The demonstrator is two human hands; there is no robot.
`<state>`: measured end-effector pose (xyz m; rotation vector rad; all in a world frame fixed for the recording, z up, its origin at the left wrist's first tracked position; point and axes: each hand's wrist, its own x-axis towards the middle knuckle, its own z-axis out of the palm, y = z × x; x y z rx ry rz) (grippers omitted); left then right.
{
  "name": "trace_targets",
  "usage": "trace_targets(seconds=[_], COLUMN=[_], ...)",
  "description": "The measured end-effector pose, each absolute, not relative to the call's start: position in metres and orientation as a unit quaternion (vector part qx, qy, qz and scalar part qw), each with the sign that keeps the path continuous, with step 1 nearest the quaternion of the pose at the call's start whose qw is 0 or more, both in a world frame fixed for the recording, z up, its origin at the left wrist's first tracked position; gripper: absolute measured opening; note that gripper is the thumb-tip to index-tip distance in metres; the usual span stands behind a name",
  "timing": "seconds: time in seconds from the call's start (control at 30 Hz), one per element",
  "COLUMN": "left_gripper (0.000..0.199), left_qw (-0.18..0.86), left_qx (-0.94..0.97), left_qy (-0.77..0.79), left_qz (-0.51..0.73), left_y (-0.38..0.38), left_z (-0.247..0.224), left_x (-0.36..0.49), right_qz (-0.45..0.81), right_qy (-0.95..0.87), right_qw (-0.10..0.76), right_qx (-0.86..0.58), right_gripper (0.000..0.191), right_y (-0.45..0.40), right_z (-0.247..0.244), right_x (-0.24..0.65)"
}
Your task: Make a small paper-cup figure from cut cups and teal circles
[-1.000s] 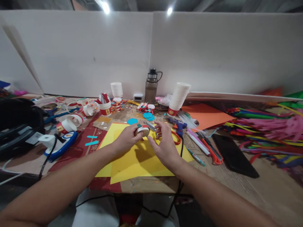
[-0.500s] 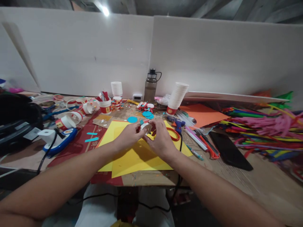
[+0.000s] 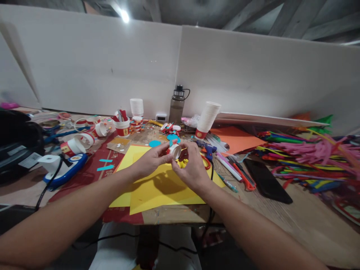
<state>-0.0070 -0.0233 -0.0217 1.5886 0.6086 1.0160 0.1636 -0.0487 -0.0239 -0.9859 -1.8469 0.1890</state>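
Note:
Over the yellow paper sheets (image 3: 157, 191), a short cut-down paper cup (image 3: 176, 151) is held up between both hands, its white round side turned toward me. My left hand (image 3: 149, 160) pinches its left edge with thumb and fingers. Curled around the right edge, the fingers of my right hand (image 3: 192, 165) grip it too. A bit of red and blue shows at its top. Beyond the hands lie blue paper circles (image 3: 154, 143). Scissors with orange-red handles (image 3: 207, 162) lie partly hidden behind my right hand.
A purple glue gun (image 3: 210, 152), a black phone (image 3: 267, 180) and colourful pipe cleaners (image 3: 312, 150) lie to the right. Behind stand a water bottle (image 3: 177, 107) and a leaning cup stack (image 3: 208, 118). At left are cut cups (image 3: 73, 146) and a blue-and-white tool (image 3: 66, 170).
The cup piece has turned between my fingers, so more of its white round side faces me. Both hands stay close together. The camera view has shifted slightly.

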Motion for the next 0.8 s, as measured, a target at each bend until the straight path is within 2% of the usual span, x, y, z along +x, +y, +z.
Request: trace_targets(seconds=[0.2, 0.4, 0.8], left_gripper=[0.059, 0.053, 0.057], left_qw=[0.59, 0.594, 0.602], left_qx=[0.632, 0.613, 0.622], left_qy=[0.239, 0.228, 0.231], left_qz=[0.442, 0.469, 0.445], left_y=[-0.0203, -0.021, -0.0157], left_z=[-0.0244, -0.0268, -0.0255], left_x=[-0.005, -0.0027, -0.0122], right_qz=[0.091, 0.09, 0.101], right_qy=[-0.762, -0.765, -0.781], right_qw=[0.495, 0.492, 0.489], right_qx=[-0.407, -0.406, -0.375], right_gripper=[0.042, 0.044, 0.04], right_y=[-0.0534, -0.0549, -0.0558], right_z=[-0.0201, -0.0179, -0.016], right_x=[0.1632, 0.1635, 0.1658])
